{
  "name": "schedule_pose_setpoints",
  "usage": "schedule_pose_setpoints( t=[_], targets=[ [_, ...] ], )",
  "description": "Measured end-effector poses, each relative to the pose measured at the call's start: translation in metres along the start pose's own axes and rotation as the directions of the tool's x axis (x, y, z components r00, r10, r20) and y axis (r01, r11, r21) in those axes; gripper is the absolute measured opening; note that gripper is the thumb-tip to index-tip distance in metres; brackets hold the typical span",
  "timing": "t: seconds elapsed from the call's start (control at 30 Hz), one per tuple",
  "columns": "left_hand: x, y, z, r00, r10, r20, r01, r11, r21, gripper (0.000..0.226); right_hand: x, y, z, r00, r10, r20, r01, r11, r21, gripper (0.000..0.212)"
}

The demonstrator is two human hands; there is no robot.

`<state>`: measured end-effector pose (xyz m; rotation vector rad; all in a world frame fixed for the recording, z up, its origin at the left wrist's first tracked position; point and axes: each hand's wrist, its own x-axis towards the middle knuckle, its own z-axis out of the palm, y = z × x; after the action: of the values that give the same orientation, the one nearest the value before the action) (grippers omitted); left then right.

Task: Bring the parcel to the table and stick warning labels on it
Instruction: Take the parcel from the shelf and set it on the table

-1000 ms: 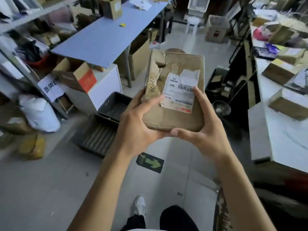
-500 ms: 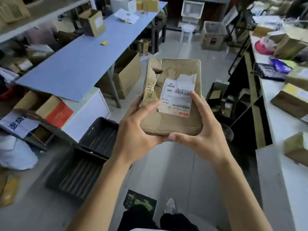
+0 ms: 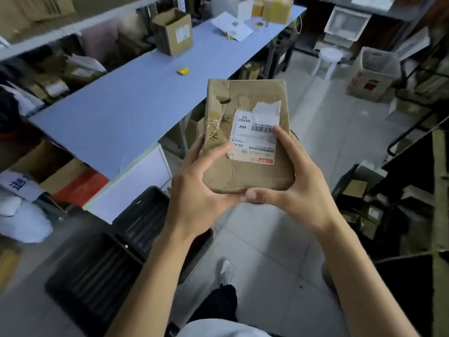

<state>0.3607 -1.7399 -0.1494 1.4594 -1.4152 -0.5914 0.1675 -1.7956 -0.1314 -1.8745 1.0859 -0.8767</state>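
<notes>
A worn brown cardboard parcel with a white shipping label and torn tape is held in front of me above the floor. My left hand grips its near left corner, thumb on top. My right hand grips the near right corner, with the index finger lying on the label. A long blue table runs away from me on the left, its near end close to the parcel. A small yellow item, perhaps a roll of labels, lies on the table's middle.
An open cardboard box, papers and yellow packs sit on the table's far part. Black crates stand on the floor at the near left. A white stool and a carton stand beyond. Shelving lines both sides.
I have walked forward along the aisle with the parcel in both hands; the blue table has come closer on the left and the right-hand desk has slid out of view.
</notes>
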Motion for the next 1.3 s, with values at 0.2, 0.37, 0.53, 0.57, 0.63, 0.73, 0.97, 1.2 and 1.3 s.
schedule_pose_setpoints(
  t=[0.2,0.37,0.53,0.57,0.63,0.73,0.97,1.2,1.3],
  targets=[
    [0.128,-0.021,0.009,0.998,0.012,-0.059,-0.011,1.0,0.027,0.086,0.14,0.02,-0.021,0.997,-0.039,0.064,0.039,0.999,0.002,0.12],
    [0.222,-0.048,0.024,0.994,-0.014,-0.11,0.021,0.998,0.061,0.088,0.25,0.052,-0.031,0.988,-0.08,0.134,0.077,0.997,0.024,0.119],
    [0.316,-0.088,0.035,0.983,-0.011,-0.184,0.04,0.987,0.153,0.089,0.366,0.094,-0.026,0.97,-0.144,0.198,0.134,0.989,0.066,0.117],
    [0.333,-0.094,0.036,0.977,-0.013,-0.212,0.051,0.983,0.174,0.089,0.39,0.1,-0.025,0.96,-0.163,0.227,0.146,0.985,0.087,0.117],
    [0.366,-0.105,0.036,0.963,-0.025,-0.269,0.082,0.975,0.205,0.089,0.435,0.109,-0.021,0.939,-0.195,0.282,0.159,0.976,0.147,0.114],
    [0.405,-0.119,0.026,0.931,-0.054,-0.362,0.14,0.966,0.216,0.088,0.499,0.113,-0.004,0.902,-0.24,0.358,0.179,0.964,0.196,0.113],
    [0.464,-0.172,-0.026,0.804,-0.177,-0.567,0.353,0.91,0.217,0.087,0.625,0.101,0.083,0.763,-0.303,0.57,0.201,0.951,0.237,0.118],
    [0.522,-0.254,-0.073,0.692,-0.227,-0.685,0.391,0.916,0.091,0.086,0.726,0.099,0.17,0.648,-0.328,0.688,0.275,0.942,0.191,0.114],
    [0.544,-0.278,-0.091,0.672,-0.246,-0.699,0.415,0.906,0.08,0.086,0.757,0.098,0.198,0.624,-0.33,0.709,0.275,0.941,0.197,0.114]
  ],
)
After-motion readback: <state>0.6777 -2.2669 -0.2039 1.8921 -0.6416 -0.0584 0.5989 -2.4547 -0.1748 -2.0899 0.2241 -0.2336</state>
